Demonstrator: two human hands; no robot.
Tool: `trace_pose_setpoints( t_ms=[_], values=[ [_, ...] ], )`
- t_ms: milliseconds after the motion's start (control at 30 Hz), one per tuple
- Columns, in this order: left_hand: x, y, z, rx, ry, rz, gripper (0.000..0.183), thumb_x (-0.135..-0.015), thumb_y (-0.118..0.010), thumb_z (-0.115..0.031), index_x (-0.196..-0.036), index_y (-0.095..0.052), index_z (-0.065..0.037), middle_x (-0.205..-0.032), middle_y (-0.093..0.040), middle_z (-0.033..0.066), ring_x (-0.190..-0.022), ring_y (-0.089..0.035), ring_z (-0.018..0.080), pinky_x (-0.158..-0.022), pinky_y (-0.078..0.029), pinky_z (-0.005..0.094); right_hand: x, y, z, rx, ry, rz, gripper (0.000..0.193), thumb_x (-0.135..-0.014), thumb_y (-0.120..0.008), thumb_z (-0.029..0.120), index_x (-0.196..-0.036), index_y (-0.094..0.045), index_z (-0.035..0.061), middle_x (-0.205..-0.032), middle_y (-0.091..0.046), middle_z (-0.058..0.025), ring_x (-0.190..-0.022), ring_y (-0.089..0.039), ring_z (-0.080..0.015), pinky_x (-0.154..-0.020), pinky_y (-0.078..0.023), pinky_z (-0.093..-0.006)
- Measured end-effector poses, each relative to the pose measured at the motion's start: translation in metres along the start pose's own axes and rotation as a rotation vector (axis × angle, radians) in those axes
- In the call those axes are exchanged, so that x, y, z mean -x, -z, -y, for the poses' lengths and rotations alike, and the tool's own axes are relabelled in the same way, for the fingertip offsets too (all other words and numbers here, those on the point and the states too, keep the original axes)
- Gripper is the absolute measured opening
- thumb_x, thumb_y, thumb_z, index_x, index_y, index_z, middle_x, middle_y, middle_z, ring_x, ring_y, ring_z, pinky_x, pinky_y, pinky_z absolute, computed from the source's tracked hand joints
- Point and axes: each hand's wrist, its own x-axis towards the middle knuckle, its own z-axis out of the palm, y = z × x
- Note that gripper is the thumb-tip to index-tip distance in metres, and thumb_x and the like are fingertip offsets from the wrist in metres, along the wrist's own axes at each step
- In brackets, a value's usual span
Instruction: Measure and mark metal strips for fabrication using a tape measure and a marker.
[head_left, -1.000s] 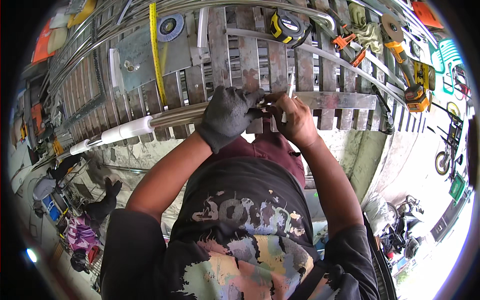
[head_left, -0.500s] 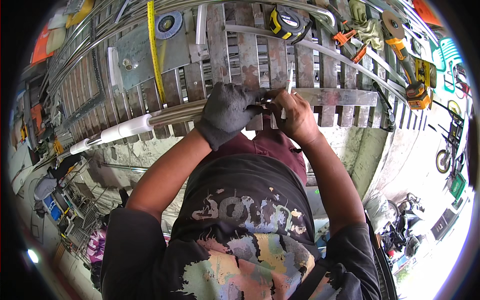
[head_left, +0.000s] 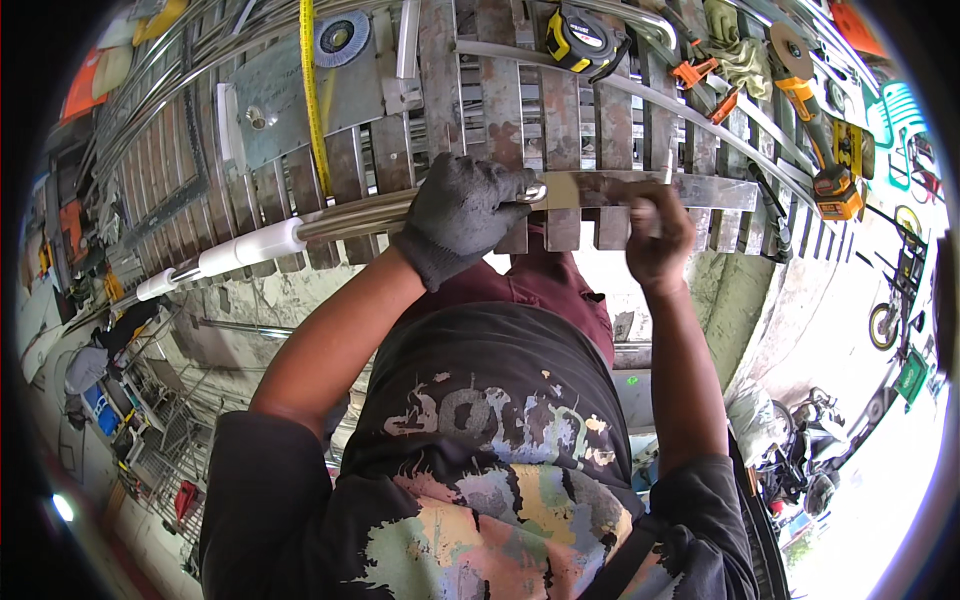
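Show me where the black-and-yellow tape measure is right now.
In the head view, the tape measure lies near the top edge, right of centre, on the slatted bench, just left of the orange-and-black tool.

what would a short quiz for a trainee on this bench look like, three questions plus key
1. What does the right hand hold?
2. True or false: the yellow and black tape measure lies left of the cordless grinder.
3. What colour is the covering around the metal tubing: a) green, b) white, c) red?

Key: 1. A slim white pen-like tool; 2. True; 3. b
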Motion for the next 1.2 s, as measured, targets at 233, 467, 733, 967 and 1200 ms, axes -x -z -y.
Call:
trace_pose_setpoints(
  t_ms=[233,467,733,967,1200],
  values=[
    [-0.004,0.002,-0.002,-0.004,0.014,0.033,0.029,-0.092,-0.085,-0.027,-0.12,-0.086,-0.019,-0.093,-0.08,0.0074,-0.083,-0.072,0.0327,-0.079,-0.05,0.0498,0.004,0.038,-0.002,-0.032,-0.211,-0.02,0.051,-0.114,-0.069,0.032,-0.149,-0.065,-0.0042,-0.121,-0.081,-0.0165,-0.101,-0.078,-0.0238,-0.094,-0.06,-0.0379],
    [-0.008,0.004,-0.007,0.098,0.066,0.056,0.033,-0.091,-0.086,-0.022,-0.123,-0.087,-0.017,-0.095,-0.08,0.0083,-0.087,-0.073,0.0357,-0.082,-0.053,0.0509,0.012,0.011,0.009,-0.382,-0.528,-0.044,0.024,-0.103,-0.074,0.006,-0.126,-0.076,-0.0013,-0.102,-0.083,-0.0095,-0.094,-0.077,-0.0136,-0.086,-0.062,-0.0316],
    [-0.006,0.005,-0.005,0.038,0.054,0.077,0.033,-0.09,-0.087,-0.022,-0.123,-0.087,-0.017,-0.1,-0.08,0.0095,-0.089,-0.073,0.0359,-0.082,-0.052,0.051,0.014,-0.008,0.008,-0.279,-0.454,0.108,0.022,-0.092,-0.077,0.003,-0.114,-0.077,0.0011,-0.096,-0.083,-0.0115,-0.089,-0.082,-0.0165,-0.081,-0.064,-0.0336],
    [-0.005,0.005,-0.008,-0.003,0.022,0.026,0.031,-0.092,-0.086,-0.026,-0.122,-0.088,-0.019,-0.1,-0.081,0.0079,-0.09,-0.074,0.034,-0.081,-0.052,0.0495,0.016,-0.004,0.01,-0.199,-0.441,0.162,0.018,-0.096,-0.082,0.0,-0.113,-0.077,0.0003,-0.101,-0.085,-0.0082,-0.095,-0.078,-0.0091,-0.084,-0.062,-0.0287],
    [-0.006,0.005,-0.006,-0.038,-0.027,0.021,0.03,-0.092,-0.085,-0.026,-0.122,-0.088,-0.019,-0.098,-0.082,0.0084,-0.085,-0.075,0.0333,-0.079,-0.052,0.0489,0.007,-0.012,0.007,-0.255,-0.432,0.17,0.016,-0.091,-0.082,-0.001,-0.106,-0.077,0.001,-0.103,-0.084,-0.0101,-0.098,-0.08,-0.0148,-0.087,-0.062,-0.0306]
  ],
)
